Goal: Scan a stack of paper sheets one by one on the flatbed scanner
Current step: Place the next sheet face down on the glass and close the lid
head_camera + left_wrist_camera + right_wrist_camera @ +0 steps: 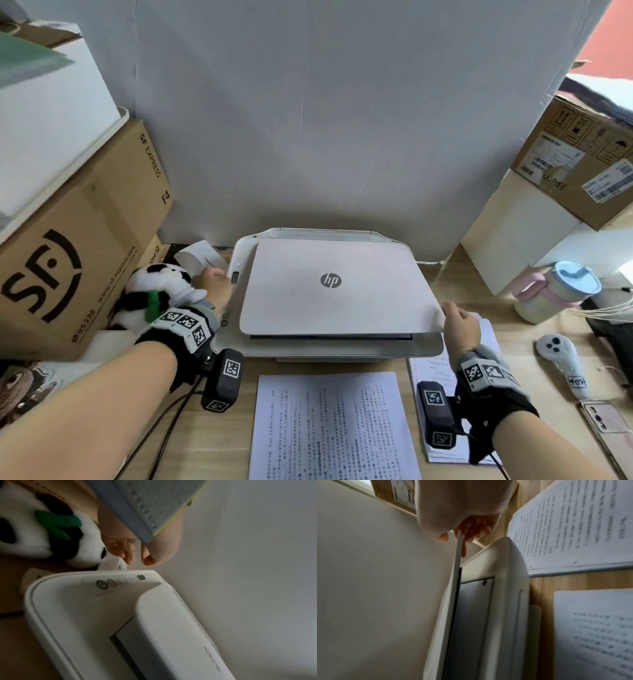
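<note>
Two sets of fingers differ: the right hand (pixel 460 327) pinches the thin front-right corner of the smooth white plastic scanner lid (pixel 334 287), raised slightly off the glossy white flatbed scanner (pixel 342 347) at frame centre. The left hand (pixel 214 284), fingers loosely curled, holds nothing beside the scanner's left edge. One printed paper sheet (pixel 330 428) lies flat at lower centre; a thicker printed stack (pixel 573 534) sits lower right.

Cluttered office desk — scanner (pixel 329 291), shipping boxes (pixel 78 246)
</note>
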Demonstrator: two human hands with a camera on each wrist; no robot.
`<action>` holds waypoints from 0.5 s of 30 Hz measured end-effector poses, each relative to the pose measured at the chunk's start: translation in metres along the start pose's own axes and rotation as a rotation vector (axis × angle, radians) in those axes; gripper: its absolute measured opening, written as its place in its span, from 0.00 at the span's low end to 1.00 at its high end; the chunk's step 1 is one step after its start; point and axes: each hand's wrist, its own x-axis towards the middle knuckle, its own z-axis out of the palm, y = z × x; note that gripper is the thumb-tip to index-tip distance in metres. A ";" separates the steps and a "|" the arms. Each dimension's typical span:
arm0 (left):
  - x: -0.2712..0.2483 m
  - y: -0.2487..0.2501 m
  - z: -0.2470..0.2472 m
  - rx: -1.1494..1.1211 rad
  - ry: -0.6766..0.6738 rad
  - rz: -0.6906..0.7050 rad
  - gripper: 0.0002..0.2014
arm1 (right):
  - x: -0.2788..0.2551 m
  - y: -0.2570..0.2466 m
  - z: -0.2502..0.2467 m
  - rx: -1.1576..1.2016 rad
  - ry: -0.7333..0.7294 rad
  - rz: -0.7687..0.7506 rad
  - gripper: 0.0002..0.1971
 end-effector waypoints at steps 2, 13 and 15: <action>0.001 -0.008 0.001 0.048 -0.086 -0.053 0.11 | -0.004 0.004 -0.003 -0.131 -0.014 0.018 0.16; 0.005 -0.032 0.016 -0.115 -0.127 -0.156 0.17 | 0.008 0.029 0.007 -0.259 -0.004 -0.075 0.06; 0.004 -0.030 0.016 -0.136 -0.117 -0.159 0.15 | 0.009 0.032 0.011 -0.252 -0.028 -0.052 0.10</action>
